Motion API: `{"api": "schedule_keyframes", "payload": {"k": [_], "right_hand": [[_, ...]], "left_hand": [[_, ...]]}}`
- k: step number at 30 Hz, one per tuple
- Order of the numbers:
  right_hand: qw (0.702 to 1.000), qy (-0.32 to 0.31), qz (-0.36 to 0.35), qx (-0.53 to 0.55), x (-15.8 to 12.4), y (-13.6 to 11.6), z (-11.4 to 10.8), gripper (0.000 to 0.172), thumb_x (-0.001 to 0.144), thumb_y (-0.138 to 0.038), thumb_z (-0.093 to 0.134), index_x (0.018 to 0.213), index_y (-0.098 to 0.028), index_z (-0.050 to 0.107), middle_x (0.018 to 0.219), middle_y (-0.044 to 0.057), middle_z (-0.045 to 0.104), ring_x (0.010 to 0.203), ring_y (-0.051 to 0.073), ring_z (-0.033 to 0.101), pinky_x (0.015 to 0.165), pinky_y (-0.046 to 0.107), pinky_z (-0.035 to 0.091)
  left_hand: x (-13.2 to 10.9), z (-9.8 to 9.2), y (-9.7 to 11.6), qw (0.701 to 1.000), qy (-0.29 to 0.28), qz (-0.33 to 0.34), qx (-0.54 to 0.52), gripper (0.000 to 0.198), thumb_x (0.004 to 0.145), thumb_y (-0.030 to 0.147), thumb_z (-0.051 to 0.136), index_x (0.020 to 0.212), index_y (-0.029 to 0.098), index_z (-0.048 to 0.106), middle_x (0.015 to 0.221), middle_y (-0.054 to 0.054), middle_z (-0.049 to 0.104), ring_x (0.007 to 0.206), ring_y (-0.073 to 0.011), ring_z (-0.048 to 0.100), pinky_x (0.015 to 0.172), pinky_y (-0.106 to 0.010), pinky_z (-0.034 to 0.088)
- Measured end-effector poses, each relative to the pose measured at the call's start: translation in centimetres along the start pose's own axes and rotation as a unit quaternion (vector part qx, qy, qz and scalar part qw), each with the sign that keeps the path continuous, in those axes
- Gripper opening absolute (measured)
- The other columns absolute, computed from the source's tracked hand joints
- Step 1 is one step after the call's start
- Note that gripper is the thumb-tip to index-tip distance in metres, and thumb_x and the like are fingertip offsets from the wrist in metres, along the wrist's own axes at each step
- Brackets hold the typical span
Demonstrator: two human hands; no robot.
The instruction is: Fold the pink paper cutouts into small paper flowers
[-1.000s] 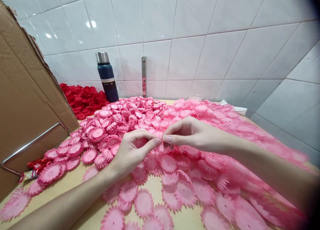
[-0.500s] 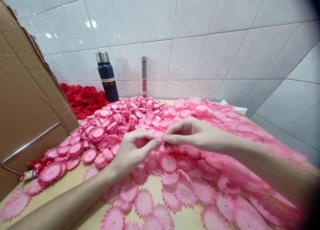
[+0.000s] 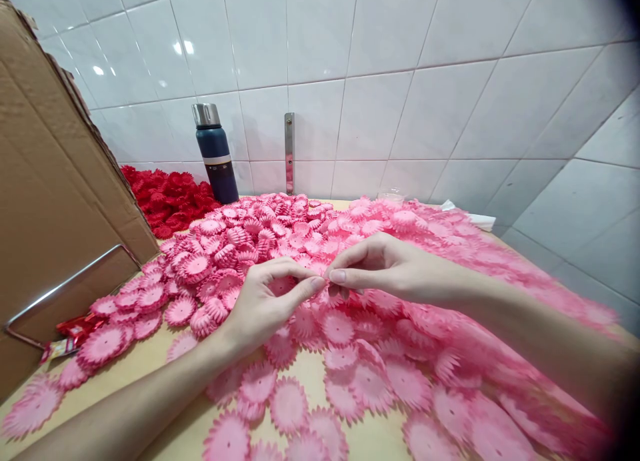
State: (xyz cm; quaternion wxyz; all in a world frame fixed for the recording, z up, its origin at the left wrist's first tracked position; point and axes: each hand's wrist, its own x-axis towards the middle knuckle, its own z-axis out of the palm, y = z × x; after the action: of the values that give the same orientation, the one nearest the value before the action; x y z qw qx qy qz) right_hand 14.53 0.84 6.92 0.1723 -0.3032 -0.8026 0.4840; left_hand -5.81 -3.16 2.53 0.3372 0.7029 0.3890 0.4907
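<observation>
My left hand (image 3: pixel 265 301) and my right hand (image 3: pixel 387 267) meet fingertip to fingertip above a wide spread of pink flower-shaped petal pieces (image 3: pixel 345 327). Both hands are pinched closed. Between the fingertips sits a small pink piece (image 3: pixel 327 289), mostly hidden by the fingers. A curled pink piece (image 3: pixel 280 285) shows inside the curve of my left hand. Stacked, cupped pink pieces (image 3: pixel 235 244) lie heaped behind the hands.
A brown cardboard box (image 3: pixel 55 194) with a metal bracket (image 3: pixel 65 287) stands at the left. Red flower pieces (image 3: pixel 167 201) are heaped at the back left beside a dark blue flask (image 3: pixel 216 155). White tiled wall (image 3: pixel 400 94) closes the back and right. A red wrapper (image 3: pixel 75 331) lies by the box.
</observation>
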Motion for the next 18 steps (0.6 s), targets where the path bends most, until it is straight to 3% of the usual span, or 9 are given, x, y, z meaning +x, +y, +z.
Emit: {"api": "schedule_keyframes", "payload": {"k": [6,12,18], "right_hand": [[0.999,0.021,0.017,-0.025,0.0,0.0,0.2,0.026,0.086,-0.04,0.059,0.089,-0.018,0.073,0.07,0.002,0.06,0.058,0.011,0.045,0.049,0.025,0.033],[0.992,0.075,0.033,-0.096,0.0,-0.8,1.1,0.017,0.083,-0.023,0.056,0.079,-0.016,0.071,0.058,-0.002,0.051,0.05,0.008,0.039,0.044,0.022,0.029],[0.981,0.094,-0.013,-0.17,0.0,-1.2,1.9,0.018,0.081,-0.018,0.053,0.078,-0.014,0.07,0.064,0.001,0.063,0.055,0.01,0.049,0.049,0.023,0.036]], "left_hand": [[0.1,0.0,0.0,1.0,-0.003,-0.006,0.002,0.01,0.082,0.024,0.068,0.078,0.017,0.073,0.077,-0.001,0.071,0.072,-0.0113,0.062,0.068,-0.021,0.048],[0.1,0.1,0.0,0.999,0.003,-0.045,0.009,0.014,0.08,0.026,0.07,0.074,0.014,0.07,0.073,-0.002,0.07,0.069,-0.0116,0.062,0.067,-0.021,0.048],[0.1,0.1,0.3,0.998,-0.021,-0.055,0.0,0.017,0.081,0.029,0.068,0.074,0.014,0.07,0.072,-0.003,0.069,0.068,-0.0125,0.061,0.066,-0.022,0.049]]}}
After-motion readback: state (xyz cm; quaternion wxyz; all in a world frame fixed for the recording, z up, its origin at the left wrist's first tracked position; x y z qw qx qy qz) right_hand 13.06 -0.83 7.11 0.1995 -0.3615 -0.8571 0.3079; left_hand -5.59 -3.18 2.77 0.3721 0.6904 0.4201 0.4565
